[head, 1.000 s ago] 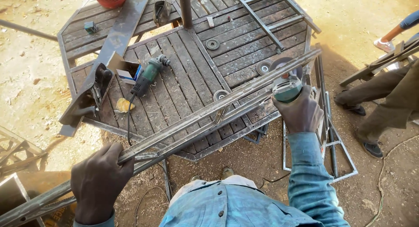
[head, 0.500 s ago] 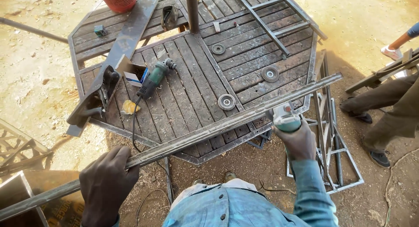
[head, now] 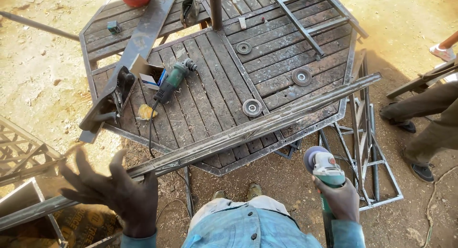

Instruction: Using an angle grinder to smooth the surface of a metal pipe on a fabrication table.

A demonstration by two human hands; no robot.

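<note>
Below the near edge of the bench point(head: 119, 24), an angle grinder point(head: 327, 174) is gripped in the right hand point(head: 339, 198), the fingers clenched round its body, its disc held clear of the steel. At lower left, the left hand point(head: 121, 193) is seen with fingers spread and released, hovering just beside the long steel bar point(head: 248, 131), which is laid diagonally across the bench's near corner. On the bench are seen a second green grinder point(head: 174, 81), three loose discs point(head: 252, 107), and a small open box point(head: 151, 76).
</note>
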